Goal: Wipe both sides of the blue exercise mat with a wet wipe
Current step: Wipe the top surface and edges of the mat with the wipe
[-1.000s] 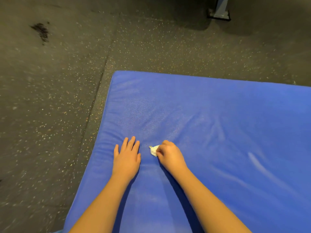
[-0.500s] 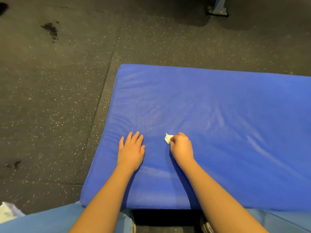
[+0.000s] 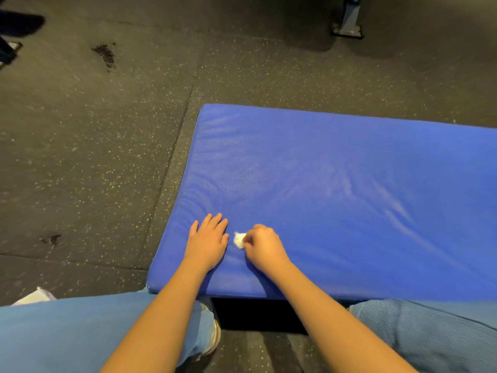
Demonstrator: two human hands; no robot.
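The blue exercise mat [image 3: 336, 189] lies flat on the speckled floor, its near-left corner in front of my knees. My left hand [image 3: 207, 242] rests palm down on the mat near that corner, fingers spread. Just to its right, my right hand [image 3: 265, 246] is closed on a small crumpled white wet wipe [image 3: 238, 239], which presses on the mat surface. Faint streaks show on the mat to the right.
Dark speckled rubber flooring [image 3: 94, 157] surrounds the mat, with dark stains at the far left. A metal equipment foot [image 3: 348, 25] stands at the back. My blue trouser legs [image 3: 67, 337] fill the bottom edge. Something white [image 3: 33, 296] lies by my left knee.
The view has pulled back, so the mat's near edge and my knees have come into view. My right hand with the wipe slid left, closer to my left hand.
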